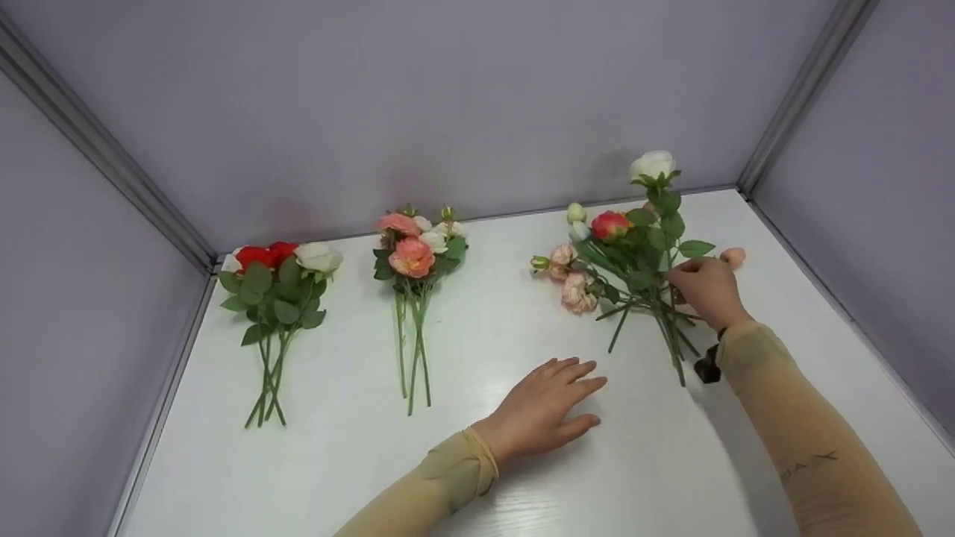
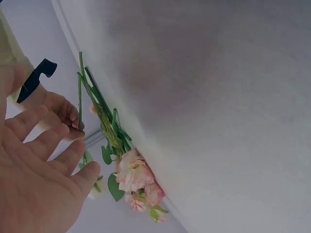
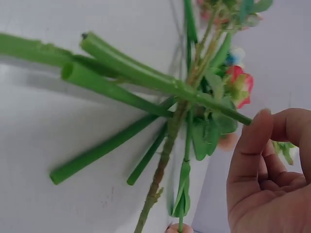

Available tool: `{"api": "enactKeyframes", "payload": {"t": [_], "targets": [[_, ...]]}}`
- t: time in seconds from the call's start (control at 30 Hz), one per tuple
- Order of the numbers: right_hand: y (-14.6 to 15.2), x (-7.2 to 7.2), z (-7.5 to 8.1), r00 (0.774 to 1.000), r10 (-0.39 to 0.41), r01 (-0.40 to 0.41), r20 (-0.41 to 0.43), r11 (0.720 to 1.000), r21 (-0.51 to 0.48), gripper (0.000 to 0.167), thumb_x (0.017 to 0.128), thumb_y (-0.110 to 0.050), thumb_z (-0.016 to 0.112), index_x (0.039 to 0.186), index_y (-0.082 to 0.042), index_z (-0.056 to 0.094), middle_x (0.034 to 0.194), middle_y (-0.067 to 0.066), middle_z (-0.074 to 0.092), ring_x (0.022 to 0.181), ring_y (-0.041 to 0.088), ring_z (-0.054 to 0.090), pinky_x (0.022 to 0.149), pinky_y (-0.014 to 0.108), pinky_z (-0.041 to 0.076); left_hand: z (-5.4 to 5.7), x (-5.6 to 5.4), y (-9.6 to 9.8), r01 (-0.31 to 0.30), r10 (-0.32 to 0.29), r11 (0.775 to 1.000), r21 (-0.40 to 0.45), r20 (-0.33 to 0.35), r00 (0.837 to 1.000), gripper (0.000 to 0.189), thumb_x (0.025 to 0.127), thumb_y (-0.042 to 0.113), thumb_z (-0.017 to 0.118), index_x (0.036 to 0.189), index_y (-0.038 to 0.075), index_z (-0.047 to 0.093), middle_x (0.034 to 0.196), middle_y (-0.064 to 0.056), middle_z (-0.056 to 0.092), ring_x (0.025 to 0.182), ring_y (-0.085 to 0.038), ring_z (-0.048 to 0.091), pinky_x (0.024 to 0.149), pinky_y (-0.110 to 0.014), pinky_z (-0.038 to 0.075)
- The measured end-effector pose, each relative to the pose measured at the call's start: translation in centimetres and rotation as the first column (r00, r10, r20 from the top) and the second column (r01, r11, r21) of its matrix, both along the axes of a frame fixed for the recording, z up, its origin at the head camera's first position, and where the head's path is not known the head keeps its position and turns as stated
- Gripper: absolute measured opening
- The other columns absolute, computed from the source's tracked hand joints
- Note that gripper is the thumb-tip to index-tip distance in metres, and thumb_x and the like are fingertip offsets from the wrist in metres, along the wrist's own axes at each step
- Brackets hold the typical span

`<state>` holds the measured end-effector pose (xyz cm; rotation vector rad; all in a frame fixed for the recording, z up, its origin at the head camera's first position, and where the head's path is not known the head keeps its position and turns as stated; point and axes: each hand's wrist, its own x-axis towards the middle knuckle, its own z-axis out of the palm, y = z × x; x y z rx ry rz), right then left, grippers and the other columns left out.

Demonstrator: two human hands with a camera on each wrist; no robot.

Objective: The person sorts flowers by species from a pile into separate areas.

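At the far left of the white table [image 1: 351, 470], a bunch of red and white roses [image 1: 257, 280] lies with its stems crossed toward the person. Next comes a coral-and-white bunch [image 1: 412, 257], blooms near the back wall [image 1: 477, 104]. The left hand [image 1: 541, 410] is spread, holding nothing, nearer the person. Further right, pale pink flowers [image 1: 578, 291] and a red-pink bloom [image 1: 610, 225] lie in a tangled pile. A white rose [image 1: 654, 165] rises above that pile — the right hand [image 1: 709, 291] pinches its stem [image 3: 221, 108] between thumb and forefinger. Dark lettering [image 1: 809, 464] marks the right sleeve [image 1: 798, 410] — seemingly ending in "AX", the rest unclear.
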<state>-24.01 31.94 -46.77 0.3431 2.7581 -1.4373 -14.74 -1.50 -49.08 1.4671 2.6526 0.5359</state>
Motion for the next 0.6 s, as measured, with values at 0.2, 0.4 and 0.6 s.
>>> {"api": "enactKeyframes", "payload": {"t": [0.2,0.4,0.6], "targets": [[-1.6,0.8,1.8,0.999,0.034,-0.031,0.010,0.973,-0.227,0.044,0.104,-0.024,0.059,0.130,0.010,0.057,0.115,0.024,0.062,0.091,0.019,0.067,0.082,0.032,0.060,0.6,-0.6,-0.5,-0.265,0.192,0.941,0.211,0.314,0.930,0.041,0.107,0.036,0.056,0.143,0.017,0.061,0.146,0.002,0.057,0.136,-0.014,0.051,0.111,-0.033,0.043],[-5.8,1.2,2.6,0.993,0.115,-0.097,0.024,0.920,-0.380,0.046,0.101,-0.031,0.068,0.129,0.004,0.058,0.120,0.021,0.061,0.100,0.024,0.065,0.091,0.039,0.058,1.0,-1.4,-1.4,-0.513,0.205,0.799,0.312,0.662,0.721,0.041,0.105,0.033,0.061,0.141,0.013,0.062,0.134,0.003,0.065,0.117,-0.011,0.063,0.098,-0.029,0.052],[-10.8,2.2,3.1,0.979,0.198,-0.194,-0.042,0.858,-0.475,0.040,0.097,-0.027,0.074,0.119,0.005,0.064,0.110,0.016,0.065,0.095,0.024,0.066,0.084,0.035,0.059,0.7,-1.6,-2.2,-0.603,0.081,0.709,0.367,0.806,0.586,0.044,0.103,0.032,0.064,0.141,0.009,0.061,0.132,-0.008,0.066,0.118,-0.017,0.064,0.097,-0.030,0.054]]}}
